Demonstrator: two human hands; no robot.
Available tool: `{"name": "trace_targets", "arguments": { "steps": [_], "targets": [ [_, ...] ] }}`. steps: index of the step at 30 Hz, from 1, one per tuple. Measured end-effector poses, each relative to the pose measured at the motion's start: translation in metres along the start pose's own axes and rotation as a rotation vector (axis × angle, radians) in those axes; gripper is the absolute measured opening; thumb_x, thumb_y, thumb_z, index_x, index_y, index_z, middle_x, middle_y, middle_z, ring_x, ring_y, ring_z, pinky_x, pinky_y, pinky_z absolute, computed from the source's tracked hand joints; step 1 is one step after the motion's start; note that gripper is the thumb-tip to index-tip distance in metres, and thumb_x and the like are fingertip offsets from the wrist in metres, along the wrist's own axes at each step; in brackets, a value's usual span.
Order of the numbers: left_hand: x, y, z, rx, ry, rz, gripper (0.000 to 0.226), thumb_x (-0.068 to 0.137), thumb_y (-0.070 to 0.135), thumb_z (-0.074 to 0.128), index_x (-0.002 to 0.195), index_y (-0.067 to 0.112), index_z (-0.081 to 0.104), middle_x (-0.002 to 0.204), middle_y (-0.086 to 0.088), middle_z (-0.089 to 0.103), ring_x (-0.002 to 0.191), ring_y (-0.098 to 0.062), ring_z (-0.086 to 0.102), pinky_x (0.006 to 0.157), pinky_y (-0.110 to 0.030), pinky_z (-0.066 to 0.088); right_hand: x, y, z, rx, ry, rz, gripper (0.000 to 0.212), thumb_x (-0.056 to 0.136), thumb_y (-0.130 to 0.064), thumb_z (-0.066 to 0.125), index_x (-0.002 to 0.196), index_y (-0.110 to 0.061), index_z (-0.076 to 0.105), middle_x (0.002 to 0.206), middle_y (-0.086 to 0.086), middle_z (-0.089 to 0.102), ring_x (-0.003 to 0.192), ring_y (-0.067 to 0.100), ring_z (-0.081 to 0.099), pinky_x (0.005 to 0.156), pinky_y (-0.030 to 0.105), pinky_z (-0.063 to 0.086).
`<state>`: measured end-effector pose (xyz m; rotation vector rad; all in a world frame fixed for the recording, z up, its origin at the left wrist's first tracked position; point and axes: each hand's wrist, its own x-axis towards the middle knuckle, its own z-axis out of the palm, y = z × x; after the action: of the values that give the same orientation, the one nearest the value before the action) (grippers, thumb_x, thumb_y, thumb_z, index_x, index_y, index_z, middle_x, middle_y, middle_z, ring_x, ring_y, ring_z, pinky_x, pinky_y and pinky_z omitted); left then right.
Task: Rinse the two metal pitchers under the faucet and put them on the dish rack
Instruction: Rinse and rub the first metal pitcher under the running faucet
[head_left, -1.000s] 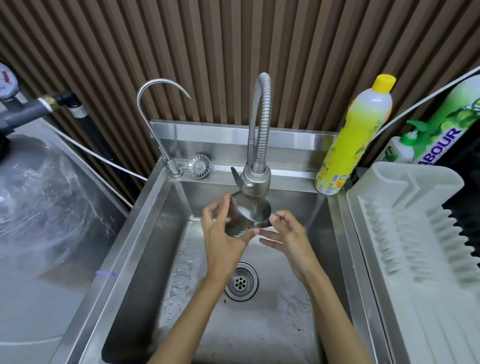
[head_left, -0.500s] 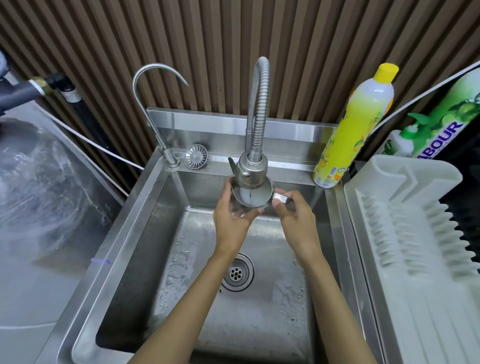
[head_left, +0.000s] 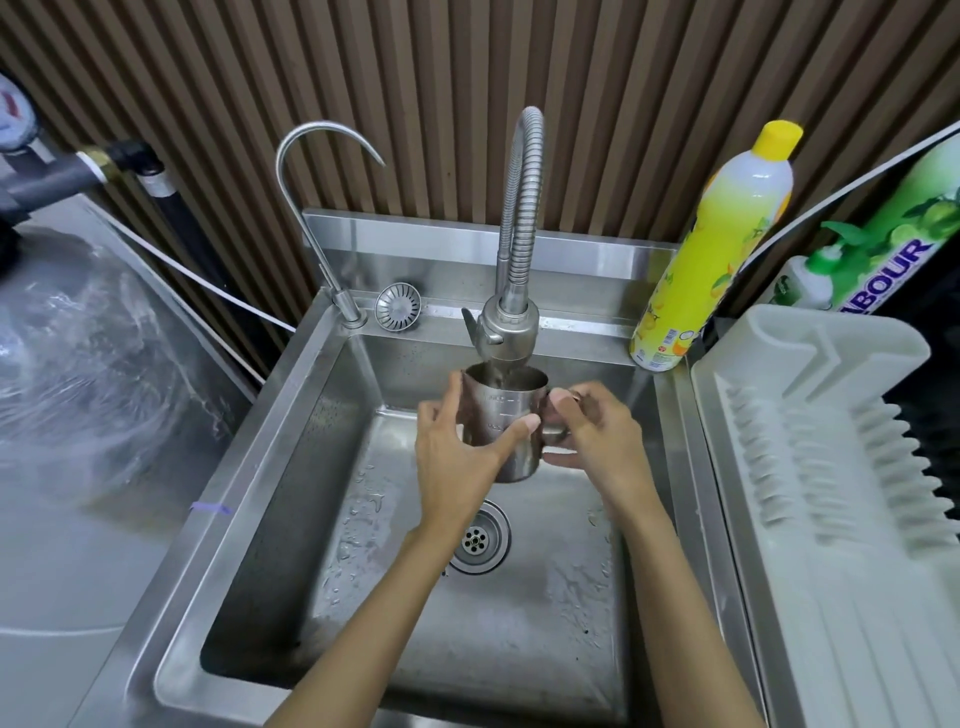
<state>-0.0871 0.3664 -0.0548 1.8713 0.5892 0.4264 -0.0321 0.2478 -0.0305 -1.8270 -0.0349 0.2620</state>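
Under faucet (head_left: 506, 332): left hand (head_left: 457, 460) grips pitcher (head_left: 501, 410) body, right hand (head_left: 597, 431) pinches handle (head_left: 555, 431) (mouth up).

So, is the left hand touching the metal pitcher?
Touching: the head view shows the left hand wrapped around the metal pitcher, thumb across its front.

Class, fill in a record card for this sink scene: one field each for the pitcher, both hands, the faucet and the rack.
pitcher: upright over the sink, mouth right under the faucet head
left hand: grips the pitcher's body
right hand: holds its handle
faucet: flexible metal hose, head pointing down
rack: white, right of the sink
second pitcher: not in view
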Motion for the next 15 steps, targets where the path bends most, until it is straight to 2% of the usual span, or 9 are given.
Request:
{"name": "trace_targets", "arguments": {
  "steps": [2, 4, 5, 7, 9, 10, 12, 14, 15],
  "targets": [
    [0.0, -0.003, 0.007, -0.076, -0.066, -0.04, 0.083, 0.064, 0.039, 0.084, 0.136, 0.022, 0.046, 0.11, 0.004, 0.054, 0.104, -0.01, 0.058, 0.093, -0.024, 0.045, 0.0, -0.005, -0.004, -0.212, 0.066, -0.072, 0.025, 0.084, -0.039, 0.055, 0.087, -0.014, 0.056, 0.089, 0.009, 0.066, 0.091, 0.032, 0.062, 0.083, 0.045, 0.051],
    [0.005, -0.006, 0.014, -0.231, -0.147, -0.104, 0.073, 0.067, 0.021, 0.084, 0.131, 0.02, 0.05, 0.114, 0.004, 0.064, 0.106, -0.011, 0.062, 0.09, -0.022, 0.048, -0.001, -0.009, -0.005, -0.339, 0.126, -0.153, 0.019, 0.09, -0.028, 0.056, 0.09, -0.009, 0.055, 0.085, 0.005, 0.058, 0.084, 0.026, 0.053, 0.074, 0.029, 0.039],
    [0.008, -0.007, 0.017, -0.295, -0.166, -0.12, 0.071, 0.066, 0.013, 0.084, 0.129, 0.018, 0.051, 0.112, 0.003, 0.067, 0.106, -0.01, 0.063, 0.089, -0.022, 0.048, -0.001, -0.01, -0.005, -0.344, 0.137, -0.177, 0.015, 0.091, -0.023, 0.055, 0.089, -0.008, 0.054, 0.084, 0.004, 0.056, 0.081, 0.024, 0.05, 0.068, 0.027, 0.033],
    [0.014, -0.006, 0.022, -0.343, -0.145, -0.098, 0.073, 0.064, 0.004, 0.083, 0.129, 0.017, 0.051, 0.106, 0.004, 0.069, 0.095, -0.006, 0.065, 0.086, -0.022, 0.049, 0.002, -0.006, -0.003, -0.251, 0.122, -0.158, 0.011, 0.091, -0.017, 0.055, 0.09, -0.007, 0.056, 0.08, 0.003, 0.056, 0.079, 0.022, 0.049, 0.061, 0.025, 0.031],
    [0.019, -0.004, 0.024, -0.335, -0.079, -0.033, 0.078, 0.061, 0.002, 0.084, 0.125, 0.03, 0.05, 0.104, 0.003, 0.067, 0.083, -0.004, 0.062, 0.08, -0.02, 0.051, 0.007, 0.002, 0.001, -0.02, 0.035, -0.076, 0.005, 0.091, -0.016, 0.055, 0.088, -0.014, 0.058, 0.085, 0.0, 0.061, 0.085, 0.02, 0.055, 0.076, 0.02, 0.044],
    [0.02, -0.003, 0.023, -0.327, -0.042, 0.005, 0.078, 0.06, 0.002, 0.083, 0.12, 0.038, 0.049, 0.108, 0.002, 0.065, 0.085, -0.004, 0.061, 0.081, -0.021, 0.052, 0.009, 0.007, 0.003, 0.09, -0.008, -0.026, 0.007, 0.091, -0.016, 0.055, 0.085, -0.018, 0.058, 0.093, 0.0, 0.065, 0.091, 0.019, 0.057, 0.088, 0.028, 0.048],
    [0.021, -0.003, 0.017, -0.295, 0.023, 0.094, 0.078, 0.058, 0.003, 0.081, 0.118, 0.04, 0.047, 0.115, 0.003, 0.06, 0.098, -0.006, 0.06, 0.089, -0.029, 0.052, 0.01, 0.016, 0.009, 0.248, -0.096, 0.027, 0.01, 0.092, -0.014, 0.054, 0.083, -0.015, 0.056, 0.108, 0.003, 0.066, 0.099, 0.02, 0.059, 0.098, 0.039, 0.047],
    [0.018, -0.004, 0.01, -0.192, 0.056, 0.166, 0.084, 0.059, 0.005, 0.081, 0.129, 0.033, 0.045, 0.117, 0.001, 0.055, 0.105, -0.012, 0.058, 0.094, -0.031, 0.049, 0.008, 0.019, 0.014, 0.365, -0.163, 0.062, 0.01, 0.094, -0.012, 0.052, 0.085, -0.008, 0.053, 0.105, 0.007, 0.065, 0.101, 0.024, 0.061, 0.096, 0.033, 0.05],
    [0.017, -0.004, 0.007, -0.132, 0.063, 0.177, 0.088, 0.06, 0.006, 0.083, 0.135, 0.026, 0.043, 0.117, -0.001, 0.053, 0.106, -0.015, 0.056, 0.094, -0.025, 0.047, 0.006, 0.02, 0.016, 0.416, -0.176, 0.084, 0.011, 0.094, -0.012, 0.051, 0.085, -0.007, 0.052, 0.099, 0.009, 0.065, 0.098, 0.025, 0.063, 0.093, 0.03, 0.052]
  ]
}}
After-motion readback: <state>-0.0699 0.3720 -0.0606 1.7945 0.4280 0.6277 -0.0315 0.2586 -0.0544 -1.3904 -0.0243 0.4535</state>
